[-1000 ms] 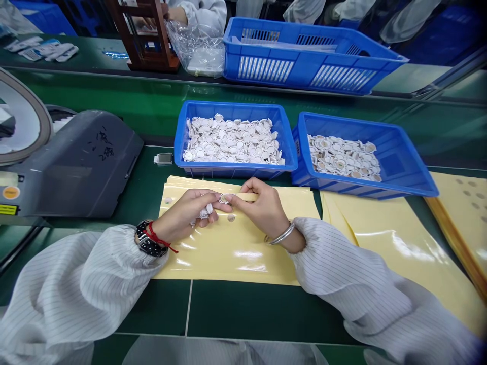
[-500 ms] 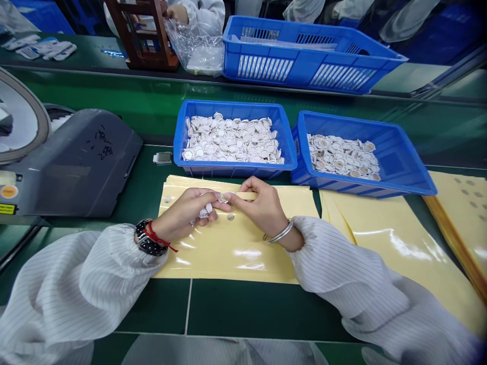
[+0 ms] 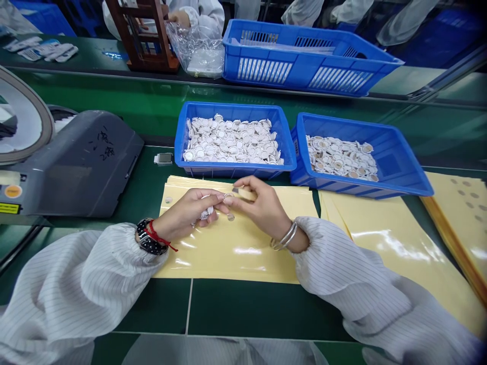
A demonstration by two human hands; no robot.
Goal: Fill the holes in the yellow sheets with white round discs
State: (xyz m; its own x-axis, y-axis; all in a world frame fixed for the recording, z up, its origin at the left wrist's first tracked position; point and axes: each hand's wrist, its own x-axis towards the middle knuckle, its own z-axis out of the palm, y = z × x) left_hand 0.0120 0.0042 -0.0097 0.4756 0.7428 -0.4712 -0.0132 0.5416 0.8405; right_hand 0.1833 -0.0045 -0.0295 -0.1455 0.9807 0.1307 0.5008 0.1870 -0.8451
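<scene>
My left hand [image 3: 190, 210] is curled round a small bunch of white round stickers [image 3: 206, 212] and pinches one ring-shaped sticker [image 3: 227, 197] at its fingertips. My right hand [image 3: 261, 205] meets it there, thumb and forefinger pinched on a narrow yellow backing strip [image 3: 245, 193]. Both hands hover over a stack of glossy yellow sheets [image 3: 232, 248]; a small round piece [image 3: 230, 217] lies on the top sheet just below the fingers. Behind them stands a blue bin [image 3: 178, 147] full of white round stickers [image 3: 232, 144].
A second blue bin [image 3: 399, 167] with brownish-centred stickers is at the right, over more yellow sheets [image 3: 384, 238]. A grey machine [image 3: 79, 162] sits at the left. Beyond the green belt, a large blue crate [image 3: 304, 71], a wooden rack [image 3: 146, 35] and another person's hands [image 3: 178, 17].
My right hand has turned and lifted slightly, its wrist dropping to the right, and its forefinger has risen off the strip's end. The left hand has stayed put.
</scene>
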